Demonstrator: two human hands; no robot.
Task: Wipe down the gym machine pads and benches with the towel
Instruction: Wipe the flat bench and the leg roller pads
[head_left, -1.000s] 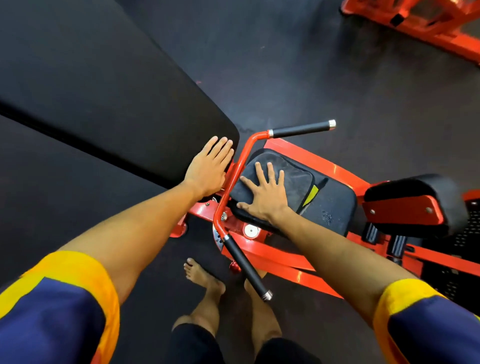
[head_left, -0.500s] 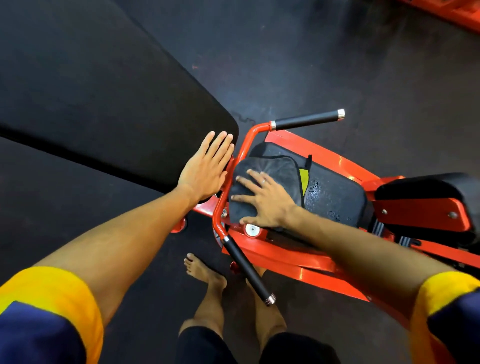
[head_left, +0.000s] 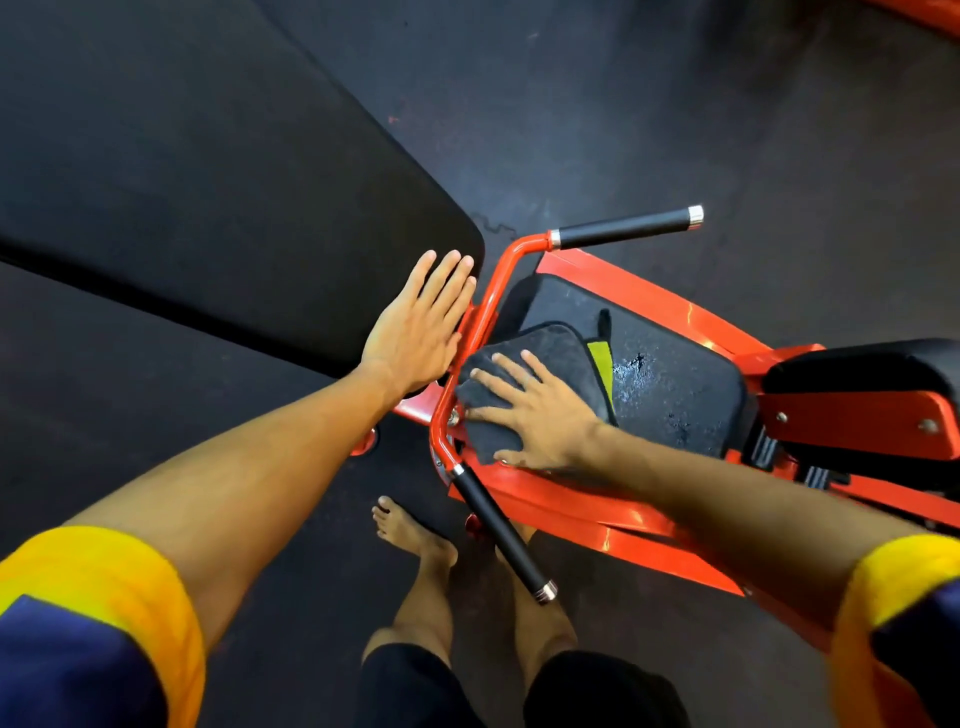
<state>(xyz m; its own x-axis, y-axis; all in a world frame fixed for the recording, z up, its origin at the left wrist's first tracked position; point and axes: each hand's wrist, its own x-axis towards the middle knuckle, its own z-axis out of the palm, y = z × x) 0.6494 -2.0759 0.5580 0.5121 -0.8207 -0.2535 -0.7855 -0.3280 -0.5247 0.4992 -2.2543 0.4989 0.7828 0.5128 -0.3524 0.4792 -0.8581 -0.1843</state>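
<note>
A dark grey towel (head_left: 550, 358) with a yellow-green tag lies on the near end of the black seat pad (head_left: 670, 379) of an orange gym machine. My right hand (head_left: 540, 410) presses flat on the towel with fingers spread, at the pad's near edge. Wet streaks shine on the pad just right of the towel. My left hand (head_left: 421, 325) rests flat, fingers straight and together, on the corner of a large black back pad (head_left: 218, 208) to the left.
An orange bent handlebar (head_left: 480, 332) with black grips runs between my two hands. A second black pad (head_left: 872, 374) on an orange bracket sits at the right. My bare feet (head_left: 410, 535) stand on the dark rubber floor (head_left: 675, 104) below the bar.
My right hand has slid the towel toward the near edge of the seat pad, leaving a wet patch behind it. The left hand has stayed on the back pad.
</note>
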